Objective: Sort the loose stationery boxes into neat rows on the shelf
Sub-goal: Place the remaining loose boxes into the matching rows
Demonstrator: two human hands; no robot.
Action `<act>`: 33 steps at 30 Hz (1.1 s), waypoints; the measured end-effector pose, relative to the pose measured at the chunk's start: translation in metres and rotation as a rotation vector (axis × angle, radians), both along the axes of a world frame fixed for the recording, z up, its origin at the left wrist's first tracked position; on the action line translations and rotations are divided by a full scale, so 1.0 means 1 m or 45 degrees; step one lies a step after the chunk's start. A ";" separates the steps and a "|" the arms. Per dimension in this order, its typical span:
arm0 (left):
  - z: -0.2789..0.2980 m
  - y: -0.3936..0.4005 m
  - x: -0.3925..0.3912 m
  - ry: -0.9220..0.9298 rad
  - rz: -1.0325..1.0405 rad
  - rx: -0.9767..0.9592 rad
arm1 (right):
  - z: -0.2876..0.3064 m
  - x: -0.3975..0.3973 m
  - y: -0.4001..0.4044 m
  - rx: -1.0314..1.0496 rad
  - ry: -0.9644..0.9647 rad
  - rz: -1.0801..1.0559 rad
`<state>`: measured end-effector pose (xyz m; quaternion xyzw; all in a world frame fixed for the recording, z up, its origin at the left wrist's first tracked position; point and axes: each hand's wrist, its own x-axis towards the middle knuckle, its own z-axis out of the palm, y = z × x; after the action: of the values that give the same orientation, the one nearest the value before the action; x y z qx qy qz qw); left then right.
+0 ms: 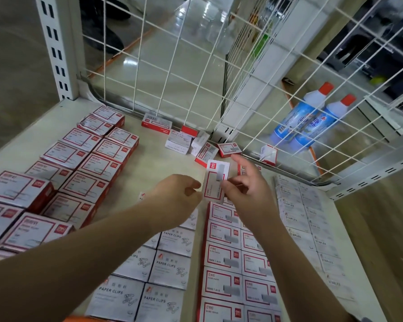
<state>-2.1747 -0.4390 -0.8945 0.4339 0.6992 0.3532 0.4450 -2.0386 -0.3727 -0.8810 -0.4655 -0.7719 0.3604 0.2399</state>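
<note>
On the left of the shelf [149, 163], red boxes [84, 159] sit in two neat rows. The left hand [177, 198] has curled fingers touching the small staple box [215, 182], lifted above the middle rows; I cannot tell its grip. The right hand [244, 189] pinches that box. It could slip and knock the row below. About seven loose boxes [196, 142] lie behind. Two bottles [312, 119] lie far right.

A: Hidden stuff?
B: Left hand [177, 198] covers the paper clip boxes [166, 266] behind it. Loose boxes [197, 145] beyond it blurred, print unreadable.
A: Edges?
B: Bottom boxes cut off.
</note>
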 end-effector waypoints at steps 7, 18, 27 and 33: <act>-0.007 -0.001 -0.001 -0.123 0.155 -0.006 | -0.004 -0.004 -0.004 -0.068 0.068 0.007; 0.002 -0.001 -0.014 0.259 -0.104 -0.052 | 0.008 0.010 0.011 -0.099 -0.179 0.169; -0.003 -0.005 -0.016 -0.009 0.032 -0.022 | 0.003 0.012 0.005 -0.162 0.039 0.059; -0.006 -0.009 -0.010 -0.082 0.145 0.051 | -0.002 0.008 0.001 -0.164 0.192 -0.084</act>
<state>-2.1847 -0.4476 -0.9007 0.3907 0.7008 0.4057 0.4377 -2.0304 -0.3718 -0.8831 -0.4767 -0.7111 0.4353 0.2787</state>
